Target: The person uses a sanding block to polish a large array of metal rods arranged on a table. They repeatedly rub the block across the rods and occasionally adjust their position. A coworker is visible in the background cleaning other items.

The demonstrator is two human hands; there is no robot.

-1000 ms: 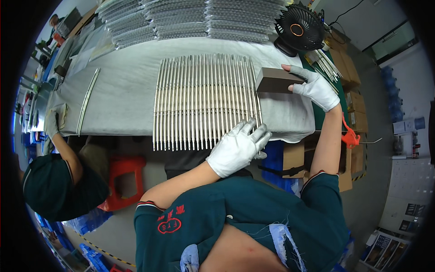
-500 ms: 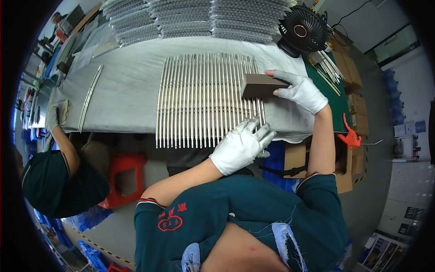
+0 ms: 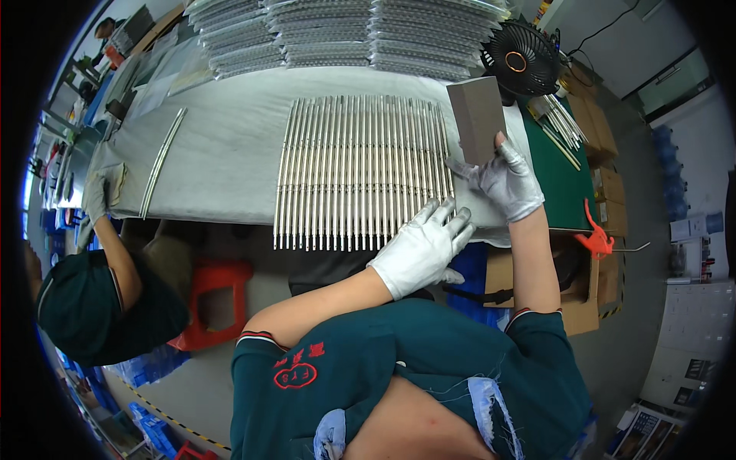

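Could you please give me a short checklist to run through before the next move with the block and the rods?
1. Grey-brown rectangular block held: ok, it is in the white-gloved right hand.
2. Long silver metal rods side by side: ok, they lie in a row on the pale cloth.
3. White-gloved left hand on the rods: ok, at the near right end of the row.
4. Rod ends under that hand: cannot tell, they are hidden.
5. Block touching the cloth: cannot tell from this angle.
6. Round black fan away from the rods: ok, beyond the block.
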